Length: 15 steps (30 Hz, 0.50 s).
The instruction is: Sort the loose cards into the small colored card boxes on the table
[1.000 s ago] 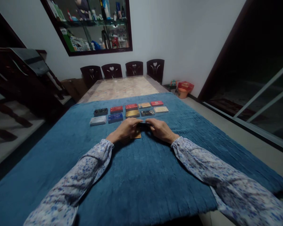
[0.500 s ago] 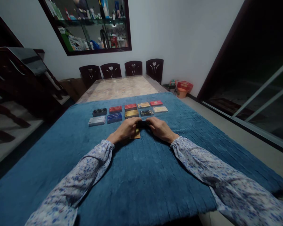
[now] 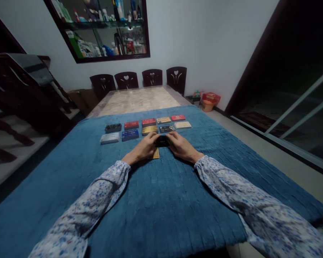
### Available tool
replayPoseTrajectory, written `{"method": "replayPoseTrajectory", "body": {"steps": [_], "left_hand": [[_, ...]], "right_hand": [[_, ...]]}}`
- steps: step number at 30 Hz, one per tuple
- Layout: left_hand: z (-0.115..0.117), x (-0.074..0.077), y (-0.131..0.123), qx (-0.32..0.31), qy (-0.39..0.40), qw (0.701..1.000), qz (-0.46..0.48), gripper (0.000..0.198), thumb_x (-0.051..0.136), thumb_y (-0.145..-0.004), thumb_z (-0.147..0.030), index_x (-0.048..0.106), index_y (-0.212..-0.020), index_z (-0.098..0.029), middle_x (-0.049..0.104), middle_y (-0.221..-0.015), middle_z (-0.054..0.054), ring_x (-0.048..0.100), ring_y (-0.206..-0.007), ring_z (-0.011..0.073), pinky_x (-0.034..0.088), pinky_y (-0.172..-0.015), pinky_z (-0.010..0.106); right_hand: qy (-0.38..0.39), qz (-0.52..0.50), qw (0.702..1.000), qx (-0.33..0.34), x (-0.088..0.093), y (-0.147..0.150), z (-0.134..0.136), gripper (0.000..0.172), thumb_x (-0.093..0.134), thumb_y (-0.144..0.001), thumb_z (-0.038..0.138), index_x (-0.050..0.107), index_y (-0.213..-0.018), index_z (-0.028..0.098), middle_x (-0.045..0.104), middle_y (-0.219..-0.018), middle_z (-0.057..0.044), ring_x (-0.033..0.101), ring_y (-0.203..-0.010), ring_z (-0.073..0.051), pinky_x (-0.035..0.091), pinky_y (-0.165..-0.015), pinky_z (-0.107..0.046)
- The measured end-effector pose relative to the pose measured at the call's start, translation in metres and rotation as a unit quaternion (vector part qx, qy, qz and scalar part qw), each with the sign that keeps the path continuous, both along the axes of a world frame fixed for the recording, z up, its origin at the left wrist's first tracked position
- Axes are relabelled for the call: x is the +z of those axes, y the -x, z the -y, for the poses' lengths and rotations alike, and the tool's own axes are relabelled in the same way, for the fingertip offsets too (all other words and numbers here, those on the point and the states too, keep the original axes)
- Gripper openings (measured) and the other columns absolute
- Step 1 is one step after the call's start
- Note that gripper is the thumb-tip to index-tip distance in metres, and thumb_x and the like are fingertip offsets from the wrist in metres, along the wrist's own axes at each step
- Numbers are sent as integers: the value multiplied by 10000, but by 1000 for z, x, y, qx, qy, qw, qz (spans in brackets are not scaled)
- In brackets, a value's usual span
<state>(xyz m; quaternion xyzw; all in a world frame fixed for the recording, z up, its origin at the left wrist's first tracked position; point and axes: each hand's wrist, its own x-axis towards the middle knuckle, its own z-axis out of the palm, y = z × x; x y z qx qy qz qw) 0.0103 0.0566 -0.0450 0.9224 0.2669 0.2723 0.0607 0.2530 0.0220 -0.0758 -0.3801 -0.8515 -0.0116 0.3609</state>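
Between my two hands is a stack of black cards, its printed face tilted toward me. My left hand is closed on its left end, and my right hand grips the right end. Below my left fingers a yellow card shows in part; the rest is hidden by the hand. Just beyond my hands are stacks of cards in two rows, among them a gold stack, a black stack, a blue stack and a silver-white stack.
A blue cloth covers the near part of the table, and its marble top shows farther back. Several dark chairs line the far end. An orange bucket stands on the floor at right.
The black card stack has tipped, so more of its printed face shows now. Both hands stay closed on its ends and have barely shifted.
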Motion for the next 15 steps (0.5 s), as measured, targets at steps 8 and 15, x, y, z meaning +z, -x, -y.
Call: {"method": "replayPoseTrajectory", "body": {"steps": [8,15], "left_hand": [[-2,0,-2,9,5,1000,4,535,541,-822,0,578,-1339,-133,629,-1241,153,647,-1173,248,573,-1025,403],[1,4,-2,28,54,998,-12,510,611,-806,-67,595,-1310,-146,622,-1242,140,641,-1148,257,566,-1022,420]], "right_hand": [[17,-13,999,36,-1,-4,-8,618,618,-825,81,509,-1428,169,544,-1326,-196,588,-1238,-330,549,-1046,-559],[40,-31,998,43,0,-6,-11,603,652,-829,113,539,-1416,186,543,-1300,-176,590,-1219,-320,550,-1038,-558]]}}
